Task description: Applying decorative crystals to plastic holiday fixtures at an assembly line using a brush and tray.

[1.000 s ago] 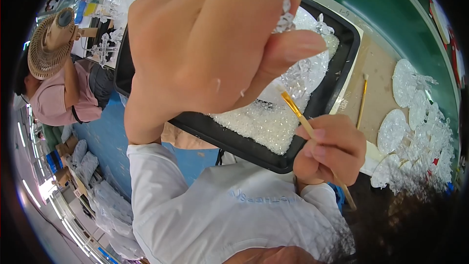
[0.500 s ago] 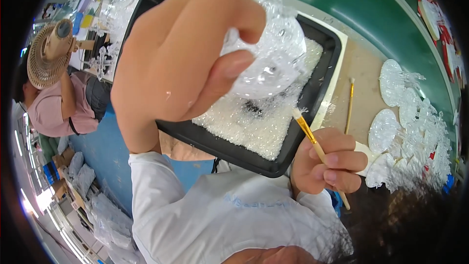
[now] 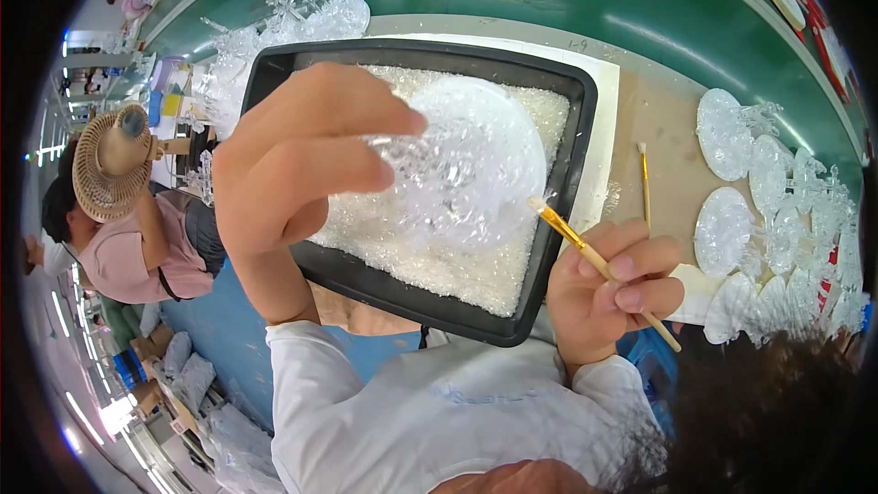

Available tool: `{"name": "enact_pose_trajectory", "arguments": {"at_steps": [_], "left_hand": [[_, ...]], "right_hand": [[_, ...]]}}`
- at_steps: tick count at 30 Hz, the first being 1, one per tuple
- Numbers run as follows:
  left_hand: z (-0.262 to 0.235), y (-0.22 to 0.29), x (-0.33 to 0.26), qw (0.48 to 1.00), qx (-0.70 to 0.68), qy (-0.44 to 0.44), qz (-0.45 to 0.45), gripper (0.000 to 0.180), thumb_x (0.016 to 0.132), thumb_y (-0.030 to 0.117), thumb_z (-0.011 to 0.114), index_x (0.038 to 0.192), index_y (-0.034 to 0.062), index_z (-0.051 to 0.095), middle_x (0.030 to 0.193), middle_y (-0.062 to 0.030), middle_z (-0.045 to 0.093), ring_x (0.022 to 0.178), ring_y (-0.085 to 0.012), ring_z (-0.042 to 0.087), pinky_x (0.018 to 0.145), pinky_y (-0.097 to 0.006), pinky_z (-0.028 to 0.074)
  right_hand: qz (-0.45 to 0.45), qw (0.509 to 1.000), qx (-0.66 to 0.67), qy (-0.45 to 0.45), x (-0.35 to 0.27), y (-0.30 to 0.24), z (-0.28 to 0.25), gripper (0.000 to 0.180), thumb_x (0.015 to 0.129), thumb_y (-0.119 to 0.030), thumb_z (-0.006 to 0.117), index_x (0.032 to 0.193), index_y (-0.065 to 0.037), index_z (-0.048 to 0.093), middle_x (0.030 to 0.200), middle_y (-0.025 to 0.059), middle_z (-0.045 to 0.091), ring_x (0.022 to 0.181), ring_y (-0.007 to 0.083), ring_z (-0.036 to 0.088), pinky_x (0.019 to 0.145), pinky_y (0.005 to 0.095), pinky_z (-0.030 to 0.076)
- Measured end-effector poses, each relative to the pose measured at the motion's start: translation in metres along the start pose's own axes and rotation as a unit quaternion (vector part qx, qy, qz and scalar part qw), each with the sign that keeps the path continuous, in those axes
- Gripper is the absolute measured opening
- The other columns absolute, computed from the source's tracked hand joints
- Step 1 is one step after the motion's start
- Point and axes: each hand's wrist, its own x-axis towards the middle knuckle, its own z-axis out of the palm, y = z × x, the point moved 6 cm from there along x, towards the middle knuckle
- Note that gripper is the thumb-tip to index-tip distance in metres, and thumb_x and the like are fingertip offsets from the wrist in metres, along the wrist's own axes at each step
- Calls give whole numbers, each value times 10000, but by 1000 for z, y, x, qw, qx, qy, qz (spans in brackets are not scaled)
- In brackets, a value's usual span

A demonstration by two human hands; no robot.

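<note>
My left hand reaches over the black tray from the left. Its fingers close on a clear part at the side of a round, clear plastic ornament. The disc faces up with knobbly clear shapes on it, and its grip point is partly hidden by my fingers. Under it, loose glittery white granules fill the black tray. In my right hand is a small paintbrush with a pale wooden handle and gold ferrule. Its bristle tip is at the disc's lower right edge; whether it touches is unclear.
A second paintbrush lies on brown board right of the tray. Several clear round ornaments stand at the right, more at the far left. A person in pink is beside a tan fan at left.
My left hand and the ornament have lowered toward the tray, and the disc now faces up more fully. The brush remains in my right hand, its tip nearer the disc.
</note>
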Motion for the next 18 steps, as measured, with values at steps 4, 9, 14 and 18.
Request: {"name": "enact_pose_trajectory", "arguments": {"at_steps": [4, 9, 14, 18], "left_hand": [[2, 6, 3, 998, -6, -32, 56, 143, 768, 126, 615, 832, 14, 554, 887, -246, 678, 689, -336, 620, 615, -414, 537], [5, 16, 1, 999, 0, -8, 53, 188, 821, 206, 622, 837, 44, 528, 842, -227, 680, 654, -334, 614, 592, -440, 541], [6, 22, 3, 997, -5, -14, 74, 213, 815, 237, 630, 829, 52, 525, 835, -226, 678, 643, -324, 613, 576, -433, 536], [8, 20, 9, 996, 1, -19, 92, 218, 808, 232, 632, 794, 43, 524, 823, -214, 680, 645, -318, 615, 569, -419, 523]], "right_hand": [[-2, 999, 28, 22, -2, -1, 3, 141, 934, -104, 624, 886, -124, 493, 963, 69, 460, 746, 206, 477, 621, 292, 452], [-57, 998, -8, 20, -6, -2, 6, 152, 935, -156, 628, 865, -119, 498, 943, 69, 466, 710, 189, 427, 574, 296, 392], [-54, 998, -18, -22, -5, -4, 10, 163, 936, -149, 614, 831, -119, 493, 902, 57, 469, 691, 183, 406, 543, 291, 341], [-49, 996, -42, -57, -2, -2, 10, 156, 915, -139, 620, 821, -117, 498, 886, 55, 471, 692, 183, 407, 530, 295, 340]]}}
